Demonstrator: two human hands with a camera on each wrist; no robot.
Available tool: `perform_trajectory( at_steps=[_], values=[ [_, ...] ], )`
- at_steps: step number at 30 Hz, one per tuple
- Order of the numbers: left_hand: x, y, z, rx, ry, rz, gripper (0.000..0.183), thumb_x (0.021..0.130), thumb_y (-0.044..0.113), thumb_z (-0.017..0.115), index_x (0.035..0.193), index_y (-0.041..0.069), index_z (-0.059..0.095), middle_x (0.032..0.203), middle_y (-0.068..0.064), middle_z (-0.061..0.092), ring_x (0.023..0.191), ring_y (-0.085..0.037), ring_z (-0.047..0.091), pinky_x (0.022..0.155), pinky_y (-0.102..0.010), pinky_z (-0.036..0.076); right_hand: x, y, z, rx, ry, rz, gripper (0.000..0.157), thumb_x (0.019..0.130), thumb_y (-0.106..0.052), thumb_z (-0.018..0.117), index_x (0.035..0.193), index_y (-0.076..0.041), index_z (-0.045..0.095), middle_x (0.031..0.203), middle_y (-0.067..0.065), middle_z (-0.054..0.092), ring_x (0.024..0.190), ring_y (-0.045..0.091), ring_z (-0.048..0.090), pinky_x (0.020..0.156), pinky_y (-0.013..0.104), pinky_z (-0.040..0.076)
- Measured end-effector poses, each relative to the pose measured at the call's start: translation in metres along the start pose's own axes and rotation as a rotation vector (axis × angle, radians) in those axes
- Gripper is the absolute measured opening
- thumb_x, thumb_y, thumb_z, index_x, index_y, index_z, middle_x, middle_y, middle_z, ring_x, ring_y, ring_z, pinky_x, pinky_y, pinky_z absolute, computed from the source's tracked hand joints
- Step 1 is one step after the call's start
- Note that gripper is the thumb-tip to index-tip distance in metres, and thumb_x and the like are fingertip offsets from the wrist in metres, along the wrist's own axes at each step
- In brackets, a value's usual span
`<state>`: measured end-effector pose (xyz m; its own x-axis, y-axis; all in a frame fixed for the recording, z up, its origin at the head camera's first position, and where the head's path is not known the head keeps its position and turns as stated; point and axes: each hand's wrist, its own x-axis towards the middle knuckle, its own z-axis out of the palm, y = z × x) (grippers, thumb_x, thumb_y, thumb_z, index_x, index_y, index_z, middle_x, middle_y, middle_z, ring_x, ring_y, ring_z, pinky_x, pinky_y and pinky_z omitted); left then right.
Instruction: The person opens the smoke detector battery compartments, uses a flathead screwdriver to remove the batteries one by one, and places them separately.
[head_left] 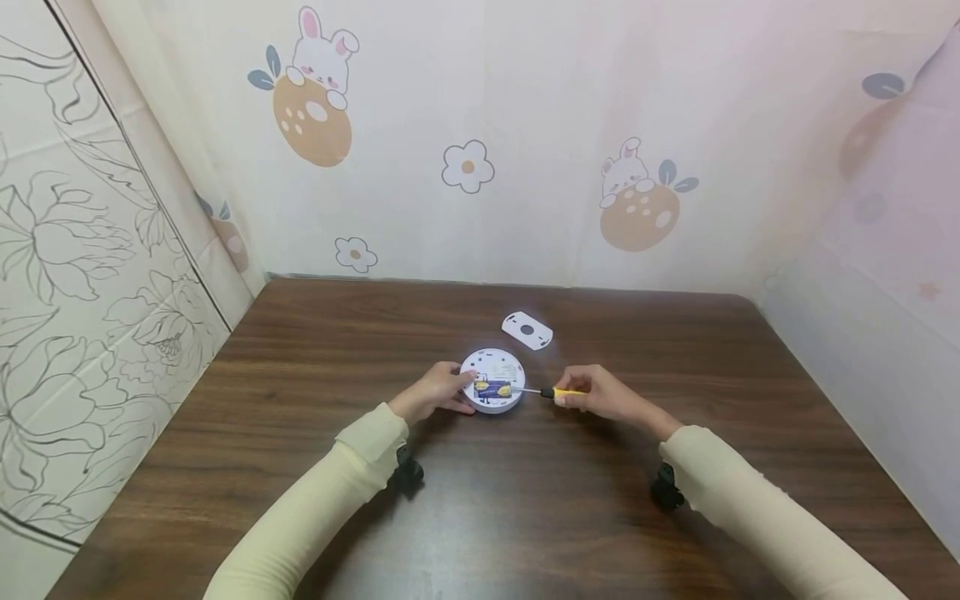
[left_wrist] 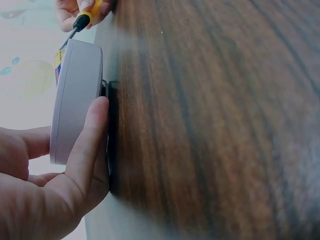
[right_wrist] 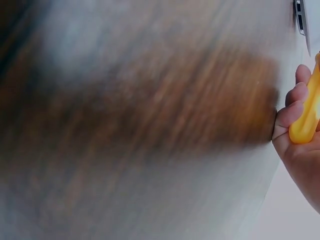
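Note:
A round white smoke alarm (head_left: pixel 491 364) lies near the middle of the table with its back facing up. My left hand (head_left: pixel 442 387) grips its left side, thumb over the top and fingers along the lower edge. In the left wrist view, a finger reaches under the white housing (left_wrist: pixel 77 100). Purple and yellow batteries (head_left: pixel 492 389) show in its open compartment. From the right, my right hand (head_left: pixel 600 393) holds a screwdriver (head_left: pixel 570 393) by its yellow handle. The metal shaft points left, its tip right at the batteries' right end.
Behind the smoke alarm, a white mounting plate (head_left: pixel 537 332) with a dark round middle lies on the brown wooden table (head_left: pixel 360 333). A patterned curtain (head_left: pixel 525 225) hangs along the table's back edge. Dark wrist cameras (head_left: pixel 406 473) sit below both sleeves.

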<state>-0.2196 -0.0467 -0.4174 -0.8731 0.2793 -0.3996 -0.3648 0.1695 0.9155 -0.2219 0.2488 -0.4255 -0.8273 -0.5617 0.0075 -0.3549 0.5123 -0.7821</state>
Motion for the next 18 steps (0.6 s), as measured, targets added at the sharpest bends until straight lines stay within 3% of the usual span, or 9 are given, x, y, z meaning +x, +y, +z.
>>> perform_trajectory(
  at_steps=[18],
  values=[
    [0.0006, -0.0009, -0.0009, -0.013, -0.001, -0.003, 0.044, 0.101, 0.013, 0.047, 0.134, -0.013, 0.037, 0.097, -0.022, 0.059, 0.07, -0.023, 0.062, 0.069, -0.036, 0.059, -0.0003, -0.0027, -0.0004, 0.035, -0.002, -0.004, 0.007, 0.088, -0.013, 0.07, 0.091, -0.009, 0.065, 0.077, 0.004, 0.06, 0.063, 0.016, 0.052, 0.053, 0.025, 0.048]
  ],
)
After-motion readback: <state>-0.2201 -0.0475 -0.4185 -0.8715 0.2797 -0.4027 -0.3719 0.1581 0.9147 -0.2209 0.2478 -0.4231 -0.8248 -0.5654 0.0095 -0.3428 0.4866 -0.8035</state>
